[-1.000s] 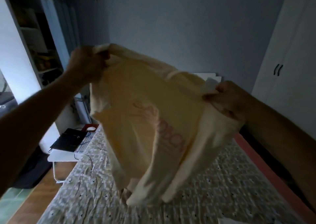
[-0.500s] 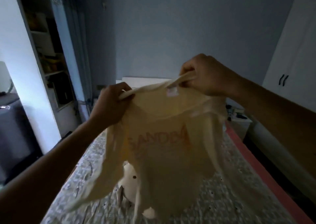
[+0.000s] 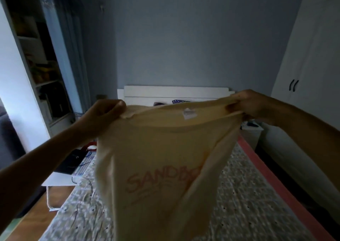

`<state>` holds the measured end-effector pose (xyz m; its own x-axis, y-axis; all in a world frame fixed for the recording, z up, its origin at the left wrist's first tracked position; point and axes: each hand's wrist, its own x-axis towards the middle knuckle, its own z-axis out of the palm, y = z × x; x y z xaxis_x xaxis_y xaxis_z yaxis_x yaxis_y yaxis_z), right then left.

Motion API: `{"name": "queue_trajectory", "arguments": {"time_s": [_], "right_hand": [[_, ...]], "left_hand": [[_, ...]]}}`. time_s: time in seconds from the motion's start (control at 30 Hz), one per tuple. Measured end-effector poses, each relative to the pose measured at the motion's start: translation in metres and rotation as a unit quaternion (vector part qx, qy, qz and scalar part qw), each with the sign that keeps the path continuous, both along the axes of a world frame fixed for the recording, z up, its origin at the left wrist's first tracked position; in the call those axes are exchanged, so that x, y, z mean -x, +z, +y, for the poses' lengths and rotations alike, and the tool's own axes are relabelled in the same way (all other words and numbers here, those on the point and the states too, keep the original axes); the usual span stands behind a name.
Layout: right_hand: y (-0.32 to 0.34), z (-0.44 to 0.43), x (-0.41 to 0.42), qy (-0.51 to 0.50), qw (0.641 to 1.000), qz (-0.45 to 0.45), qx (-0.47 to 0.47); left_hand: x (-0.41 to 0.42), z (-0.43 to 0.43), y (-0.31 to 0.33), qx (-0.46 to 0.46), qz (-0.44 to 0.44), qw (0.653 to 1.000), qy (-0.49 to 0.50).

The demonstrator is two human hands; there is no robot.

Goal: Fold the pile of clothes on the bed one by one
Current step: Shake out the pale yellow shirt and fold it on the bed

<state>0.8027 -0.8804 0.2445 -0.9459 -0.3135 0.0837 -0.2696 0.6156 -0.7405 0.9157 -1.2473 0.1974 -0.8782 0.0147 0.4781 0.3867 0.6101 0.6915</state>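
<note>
The left hand [image 3: 104,112] is closed on one shoulder of a pale yellow T-shirt [image 3: 156,159], fingers curled over the fabric's top edge. The right hand [image 3: 248,103] pinches the opposite shoulder the same way, knuckles toward the camera, and between the two grips the neckline is pulled taut into a shallow curve. A small white label [image 3: 188,113] shows at the middle of the collar, so the inside of the back neck faces the wearer of the camera. From the shoulders the shirt hangs free in the air above the bed [image 3: 248,194], with red lettering showing through the cloth low on the front; its lower part drops out of the bottom of the view, and whether the hem touches the bedspread cannot be told. The right side of the shirt is bunched inward, with a sleeve or side fold draping diagonally. Beyond the shirt stands the white headboard [image 3: 174,91], and some cloth lies just below it, mostly hidden. A dark laptop [image 3: 71,160] sits on a low white stand to the left of the bed.

The step in hand looks like spreading one garment open before folding. The next move probably calls for lowering it flat onto the bedspread, front down, and smoothing the bunched right side so the sleeves can be turned in evenly
</note>
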Motion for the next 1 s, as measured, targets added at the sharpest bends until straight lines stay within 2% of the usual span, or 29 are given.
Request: {"name": "queue_trajectory", "arguments": {"time_s": [0.1, 0.2, 0.27, 0.37, 0.47, 0.57, 0.73, 0.87, 1.0], "right_hand": [[-0.007, 0.004, 0.002, 0.021, 0.996, -0.044, 0.075], [-0.009, 0.005, -0.001, 0.060, 0.984, -0.057, 0.161], [-0.009, 0.010, -0.004, 0.123, 0.979, -0.058, 0.155], [-0.007, 0.019, -0.008, 0.221, 0.973, -0.045, 0.047], [-0.010, 0.024, 0.001, 0.196, 0.978, 0.000, -0.064], [-0.021, 0.024, 0.013, 0.168, 0.965, 0.127, -0.155], [-0.055, 0.022, 0.026, 0.091, 0.961, 0.253, -0.071], [-0.080, 0.011, 0.020, 0.074, 0.958, 0.271, -0.061], [-0.098, 0.000, -0.001, 0.120, 0.971, 0.199, -0.048]], "left_hand": [[-0.001, -0.008, 0.005, 0.121, 0.006, 0.992, -0.017], [0.004, -0.020, 0.008, 0.204, 0.031, 0.976, 0.068], [0.008, -0.030, 0.010, 0.205, 0.072, 0.971, 0.102], [0.007, -0.039, 0.010, 0.199, 0.102, 0.968, 0.112], [0.008, -0.043, 0.000, 0.189, 0.106, 0.969, 0.121], [0.006, -0.049, -0.011, 0.198, 0.111, 0.963, 0.143], [-0.001, -0.064, -0.033, 0.218, 0.094, 0.953, 0.189], [-0.011, -0.062, -0.061, 0.256, 0.089, 0.922, 0.278], [-0.012, -0.060, -0.096, 0.105, 0.053, 0.946, 0.302]]}}
